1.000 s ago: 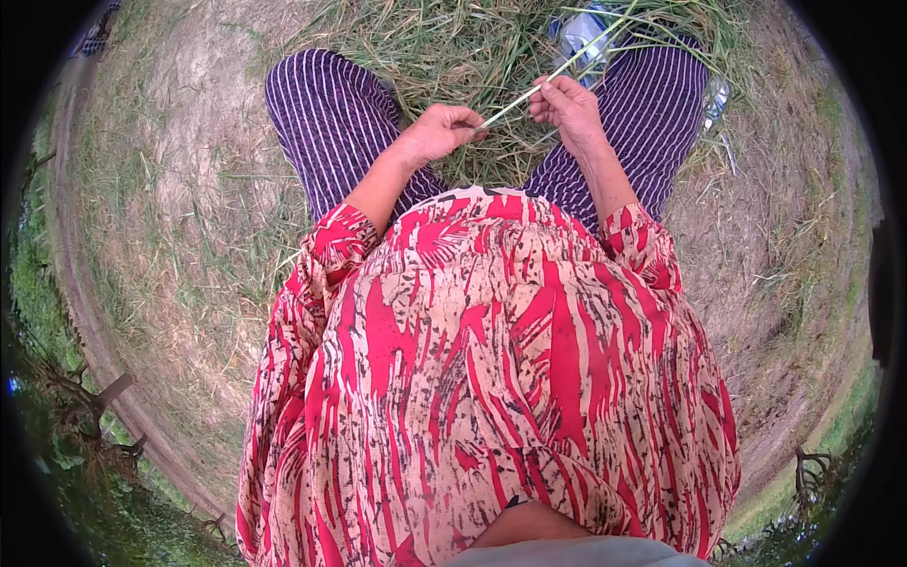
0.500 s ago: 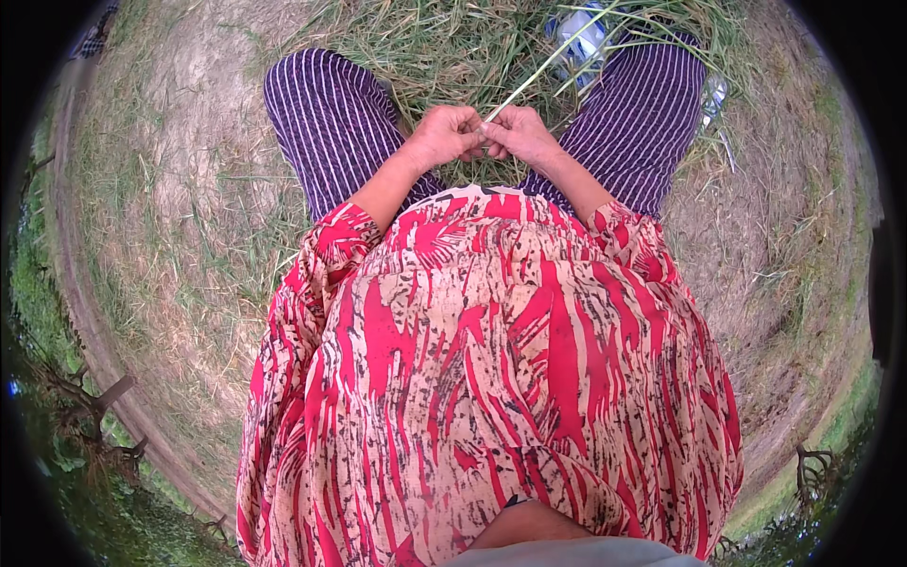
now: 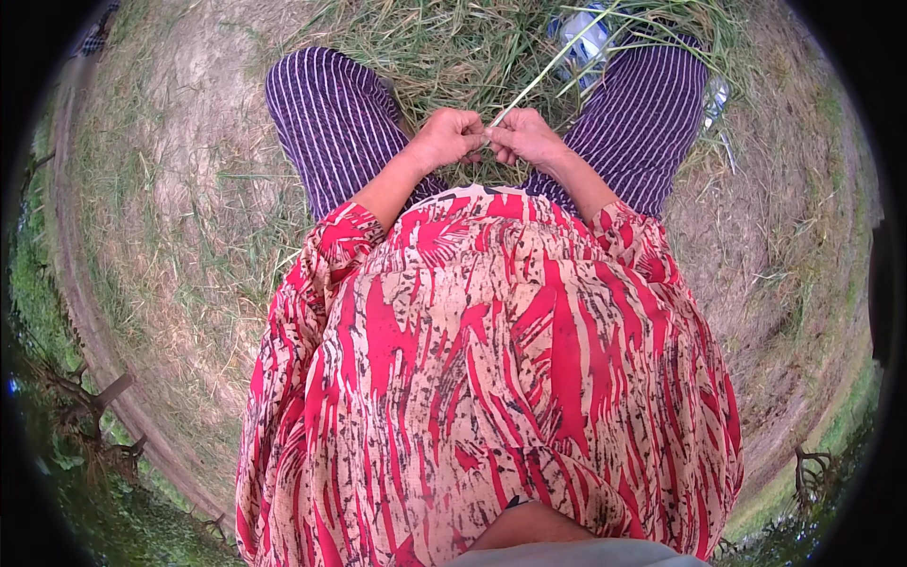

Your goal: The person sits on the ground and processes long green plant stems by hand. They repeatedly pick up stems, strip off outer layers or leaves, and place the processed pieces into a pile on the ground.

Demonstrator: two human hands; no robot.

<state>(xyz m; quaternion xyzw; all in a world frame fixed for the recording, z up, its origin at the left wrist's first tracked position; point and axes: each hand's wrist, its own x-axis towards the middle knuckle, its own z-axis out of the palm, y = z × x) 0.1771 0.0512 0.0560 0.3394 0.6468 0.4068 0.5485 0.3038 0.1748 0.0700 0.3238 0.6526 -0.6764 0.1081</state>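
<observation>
Between my knees, my left hand (image 3: 448, 138) and my right hand (image 3: 525, 137) meet with fingertips pinched together. A long pale green grass stalk (image 3: 540, 78) runs from the pinch up and to the right. Both hands are closed on its lower end, and the fingers hide that end. Loose cut grass (image 3: 444, 71) lies on the ground just beyond my hands. More long stalks lie across my right knee.
A blue and white plastic packet (image 3: 584, 42) lies beside my right knee, partly under stalks. My striped trouser legs (image 3: 331, 128) flank the hands. Bare soil with dry straw (image 3: 179, 208) stretches to the left. Branches (image 3: 94, 402) stand at the lower left rim.
My hands have shifted very slightly, and the fingertips sit a little further apart. The stalk stays in the pinch at about the same slant.
</observation>
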